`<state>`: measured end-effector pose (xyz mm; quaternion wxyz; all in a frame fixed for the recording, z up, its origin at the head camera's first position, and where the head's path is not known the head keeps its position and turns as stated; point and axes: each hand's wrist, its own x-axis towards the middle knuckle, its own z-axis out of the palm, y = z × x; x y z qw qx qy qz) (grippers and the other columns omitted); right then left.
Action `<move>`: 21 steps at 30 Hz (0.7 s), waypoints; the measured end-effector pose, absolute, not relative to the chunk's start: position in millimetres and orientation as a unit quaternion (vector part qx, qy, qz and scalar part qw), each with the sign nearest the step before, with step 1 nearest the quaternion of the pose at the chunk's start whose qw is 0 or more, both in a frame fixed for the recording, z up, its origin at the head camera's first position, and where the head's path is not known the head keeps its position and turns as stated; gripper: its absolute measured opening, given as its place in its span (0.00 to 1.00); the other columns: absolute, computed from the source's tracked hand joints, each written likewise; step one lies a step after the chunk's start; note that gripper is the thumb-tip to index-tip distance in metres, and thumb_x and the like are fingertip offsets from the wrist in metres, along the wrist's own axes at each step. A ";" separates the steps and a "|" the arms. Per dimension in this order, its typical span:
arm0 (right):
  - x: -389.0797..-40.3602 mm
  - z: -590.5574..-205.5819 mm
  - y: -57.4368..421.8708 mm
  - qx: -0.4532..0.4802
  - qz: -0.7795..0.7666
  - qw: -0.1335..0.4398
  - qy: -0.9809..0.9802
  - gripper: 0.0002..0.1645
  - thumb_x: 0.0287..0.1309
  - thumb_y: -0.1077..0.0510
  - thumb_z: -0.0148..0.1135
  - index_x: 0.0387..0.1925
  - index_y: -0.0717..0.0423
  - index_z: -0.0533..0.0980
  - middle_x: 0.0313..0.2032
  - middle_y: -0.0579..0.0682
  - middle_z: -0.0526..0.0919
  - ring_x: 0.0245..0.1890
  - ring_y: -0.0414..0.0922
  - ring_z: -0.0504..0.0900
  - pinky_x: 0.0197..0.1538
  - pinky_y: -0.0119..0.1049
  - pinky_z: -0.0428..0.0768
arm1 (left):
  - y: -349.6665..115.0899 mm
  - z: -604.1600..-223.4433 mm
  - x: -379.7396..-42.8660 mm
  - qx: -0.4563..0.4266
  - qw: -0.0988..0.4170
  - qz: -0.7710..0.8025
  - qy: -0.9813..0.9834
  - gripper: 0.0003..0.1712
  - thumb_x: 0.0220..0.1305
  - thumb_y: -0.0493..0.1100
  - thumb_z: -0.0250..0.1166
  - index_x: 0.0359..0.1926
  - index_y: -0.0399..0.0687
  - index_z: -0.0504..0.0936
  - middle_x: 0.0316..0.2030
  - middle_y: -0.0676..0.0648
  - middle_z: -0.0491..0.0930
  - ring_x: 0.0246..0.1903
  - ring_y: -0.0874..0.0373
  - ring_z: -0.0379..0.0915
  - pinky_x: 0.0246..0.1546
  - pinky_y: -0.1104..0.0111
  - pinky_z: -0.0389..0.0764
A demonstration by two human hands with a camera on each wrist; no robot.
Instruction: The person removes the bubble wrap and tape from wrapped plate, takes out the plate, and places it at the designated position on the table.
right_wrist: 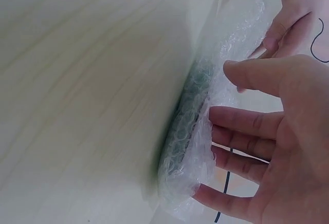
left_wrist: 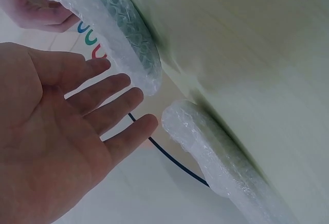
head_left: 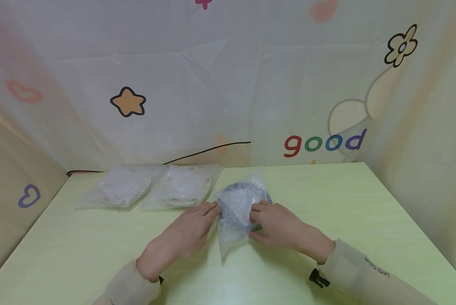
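A bubble-wrapped round item with a dark rim [head_left: 233, 209] lies on the table between both hands. What is inside is blurred by the wrap. My left hand [head_left: 187, 228] is at its left edge, fingers extended; in the left wrist view the palm shows bare and the fingers are loosely spread beside the wrap. The right hand [head_left: 279, 226] touches the item's right side. Seen from the right wrist, its fingertips rest against the bubble wrap [right_wrist: 226, 49], with the thumb apart from the fingers.
Two more bubble-wrapped packages, one at the far left [head_left: 125, 186] and one beside it [head_left: 184, 186], lie near the table's back edge. The pale green table [head_left: 346, 212] meets a printed curtain [head_left: 228, 93] behind and at both sides.
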<state>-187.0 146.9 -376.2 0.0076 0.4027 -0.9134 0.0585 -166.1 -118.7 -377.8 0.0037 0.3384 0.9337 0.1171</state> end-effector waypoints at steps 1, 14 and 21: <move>-186.9 -376.0 147.4 0.406 0.060 0.006 -0.912 0.13 0.60 0.51 0.74 0.36 0.56 0.82 0.36 0.46 0.81 0.36 0.44 0.75 0.36 0.36 0.79 | -118.8 -377.8 -166.0 0.342 0.005 0.117 0.932 0.24 0.78 0.34 0.53 0.71 0.34 0.71 0.71 0.35 0.67 0.70 0.39 0.63 0.70 0.47 0.64; -187.2 -378.4 156.2 0.442 0.091 0.003 -0.892 0.09 0.61 0.52 0.73 0.36 0.53 0.83 0.36 0.43 0.80 0.37 0.40 0.78 0.40 0.38 0.81 | -118.3 -380.9 -167.7 0.366 -0.056 0.119 0.921 0.19 0.76 0.34 0.57 0.64 0.37 0.77 0.58 0.39 0.76 0.57 0.45 0.76 0.55 0.52 0.79; -187.6 -379.7 157.6 0.443 0.102 -0.012 -0.890 0.09 0.61 0.53 0.73 0.36 0.53 0.83 0.36 0.42 0.80 0.37 0.39 0.76 0.42 0.37 0.81 | -117.8 -379.1 -166.2 0.362 -0.075 0.135 0.919 0.16 0.75 0.38 0.61 0.60 0.40 0.79 0.50 0.44 0.76 0.45 0.51 0.75 0.44 0.56 0.80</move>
